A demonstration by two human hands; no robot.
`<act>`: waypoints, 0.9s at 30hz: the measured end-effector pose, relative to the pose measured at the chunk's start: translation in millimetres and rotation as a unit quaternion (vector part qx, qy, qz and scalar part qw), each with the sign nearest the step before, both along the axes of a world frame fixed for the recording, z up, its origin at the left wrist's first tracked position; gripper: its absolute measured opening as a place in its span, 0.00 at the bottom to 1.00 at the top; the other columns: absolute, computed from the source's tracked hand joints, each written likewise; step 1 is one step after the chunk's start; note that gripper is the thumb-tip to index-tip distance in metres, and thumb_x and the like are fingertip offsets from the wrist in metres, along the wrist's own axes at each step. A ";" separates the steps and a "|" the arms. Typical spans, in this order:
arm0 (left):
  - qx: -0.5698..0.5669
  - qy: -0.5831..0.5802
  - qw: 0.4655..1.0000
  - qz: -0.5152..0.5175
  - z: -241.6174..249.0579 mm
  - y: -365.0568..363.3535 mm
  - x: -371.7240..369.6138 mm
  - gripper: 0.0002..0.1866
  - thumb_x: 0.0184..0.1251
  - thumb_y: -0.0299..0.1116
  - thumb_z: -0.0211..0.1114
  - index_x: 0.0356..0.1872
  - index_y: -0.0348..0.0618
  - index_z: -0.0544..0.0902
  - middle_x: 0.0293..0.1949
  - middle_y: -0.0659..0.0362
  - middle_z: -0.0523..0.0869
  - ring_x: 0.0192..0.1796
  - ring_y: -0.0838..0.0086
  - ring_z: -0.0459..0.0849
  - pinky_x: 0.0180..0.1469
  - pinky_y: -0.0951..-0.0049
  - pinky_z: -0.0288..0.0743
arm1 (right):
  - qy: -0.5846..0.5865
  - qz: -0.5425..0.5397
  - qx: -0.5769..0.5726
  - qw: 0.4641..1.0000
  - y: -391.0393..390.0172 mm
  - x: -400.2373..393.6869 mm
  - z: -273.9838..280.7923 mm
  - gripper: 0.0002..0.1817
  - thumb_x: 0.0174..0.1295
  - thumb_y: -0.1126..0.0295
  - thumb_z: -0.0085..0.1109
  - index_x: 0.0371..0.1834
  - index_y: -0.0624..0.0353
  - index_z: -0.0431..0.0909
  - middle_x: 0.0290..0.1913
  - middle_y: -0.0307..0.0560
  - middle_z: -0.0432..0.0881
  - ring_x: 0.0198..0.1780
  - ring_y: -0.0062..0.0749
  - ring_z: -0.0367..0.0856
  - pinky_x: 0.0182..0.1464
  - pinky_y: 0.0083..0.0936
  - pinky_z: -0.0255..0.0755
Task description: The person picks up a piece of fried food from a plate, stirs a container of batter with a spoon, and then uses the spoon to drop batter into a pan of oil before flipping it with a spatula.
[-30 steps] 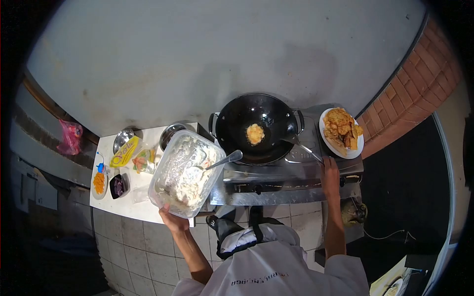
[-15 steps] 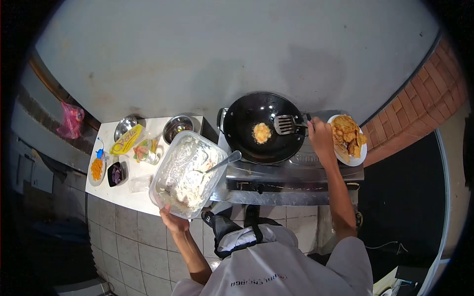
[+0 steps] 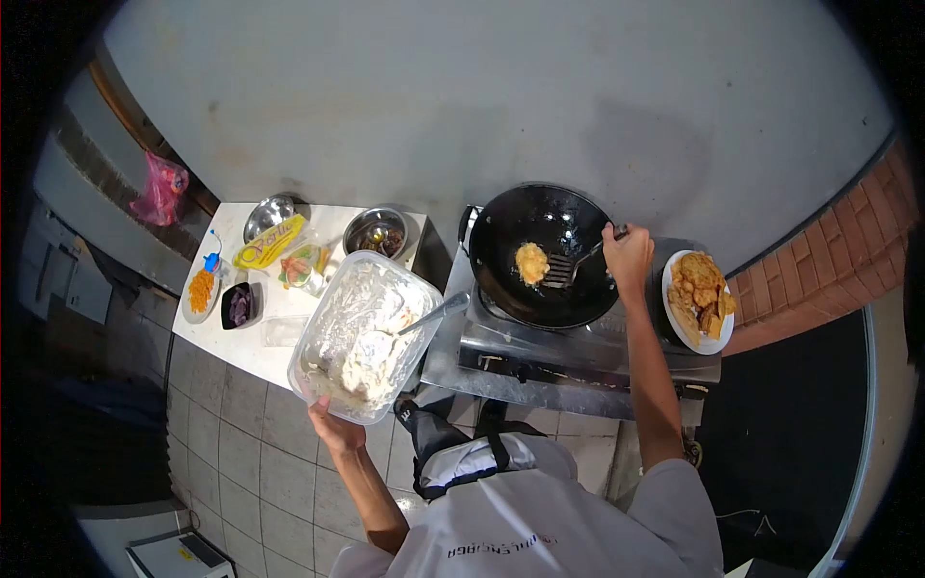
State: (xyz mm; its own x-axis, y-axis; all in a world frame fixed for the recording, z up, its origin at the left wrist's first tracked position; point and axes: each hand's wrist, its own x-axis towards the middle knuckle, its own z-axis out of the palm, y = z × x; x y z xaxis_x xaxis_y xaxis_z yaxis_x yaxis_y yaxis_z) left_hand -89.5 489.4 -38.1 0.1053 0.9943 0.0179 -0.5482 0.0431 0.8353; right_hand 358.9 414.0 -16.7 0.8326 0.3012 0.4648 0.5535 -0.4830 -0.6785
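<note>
My left hand (image 3: 337, 429) grips the lower edge of a clear plastic container (image 3: 318, 337) smeared with white batter, tilted beside the stove. A metal spoon (image 3: 438, 313) rests in it. My right hand (image 3: 627, 252) is closed round the handle of a slotted spatula (image 3: 561, 271), whose blade lies inside the black wok (image 3: 511, 217). The blade is at the right side of a golden fritter (image 3: 531, 263) in the wok.
A white plate (image 3: 680, 332) of fried food stands right of the wok. On the white table (image 3: 207, 332) at left are metal bowls (image 3: 352, 231), a yellow packet (image 3: 270, 243), an orange-filled plate (image 3: 199, 313) and a dark bowl (image 3: 252, 310). A brick ledge (image 3: 819, 279) is at right.
The spatula blade has moved down and left relative to the wok, from beside the fritter to against its edge. The whole view has shifted, with the table and stove appearing turned slightly.
</note>
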 end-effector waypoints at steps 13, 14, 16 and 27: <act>0.034 -0.003 0.999 -0.013 -3.6 7.7 -2.3 0.39 0.58 0.47 0.51 0.69 0.38 0.57 0.65 0.48 0.66 0.67 0.55 0.66 0.65 0.54 0.64 | 0.211 0.092 0.151 0.961 1.5 -16.5 -28.1 0.22 0.65 0.63 0.54 0.17 0.68 0.72 0.11 0.47 0.74 0.12 0.32 0.78 0.13 0.25 0.73; 0.042 -0.008 0.999 -0.023 -3.6 9.1 -3.1 0.38 0.58 0.47 0.51 0.69 0.38 0.57 0.65 0.47 0.67 0.66 0.55 0.66 0.65 0.54 0.64 | 0.211 0.090 0.152 0.961 0.9 -17.7 -28.1 0.22 0.65 0.63 0.54 0.17 0.68 0.72 0.11 0.47 0.74 0.12 0.32 0.78 0.13 0.25 0.73; 0.036 -0.016 0.999 -0.017 -3.0 8.9 -1.3 0.38 0.58 0.47 0.51 0.69 0.37 0.57 0.65 0.47 0.67 0.66 0.55 0.67 0.65 0.54 0.65 | 0.216 0.097 0.171 0.956 1.2 -20.4 -25.8 0.25 0.67 0.62 0.53 0.17 0.72 0.74 0.12 0.47 0.74 0.11 0.28 0.75 0.12 0.24 0.72; 0.019 0.018 1.000 0.002 12.3 0.7 0.3 0.39 0.56 0.47 0.54 0.69 0.38 0.58 0.64 0.48 0.67 0.66 0.55 0.67 0.64 0.54 0.65 | 0.128 0.127 0.129 0.975 7.5 -41.4 33.1 0.20 0.65 0.66 0.52 0.19 0.70 0.73 0.12 0.52 0.75 0.13 0.37 0.78 0.14 0.28 0.72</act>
